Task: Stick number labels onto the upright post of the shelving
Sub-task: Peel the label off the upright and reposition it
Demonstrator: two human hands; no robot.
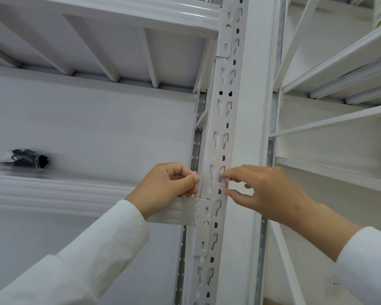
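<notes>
A white perforated upright post (223,119) of the shelving runs through the middle of the view. A small white label with a red mark (220,184) lies against the post's slotted face, just above the shelf bracket. My right hand (266,192) pinches the label's right edge between forefinger and thumb. My left hand (169,186) is curled at the post's left edge, fingertips closed on a small white piece with a red spot (195,173); I cannot tell whether this is the label's left end or a separate piece. Both sleeves are white.
A white shelf beam (53,192) meets the post at a bracket (204,225) under my left hand. A black packet in clear wrap (26,161) lies on the left shelf. Another shelf deck (97,40) is overhead. More shelving (339,119) stands to the right.
</notes>
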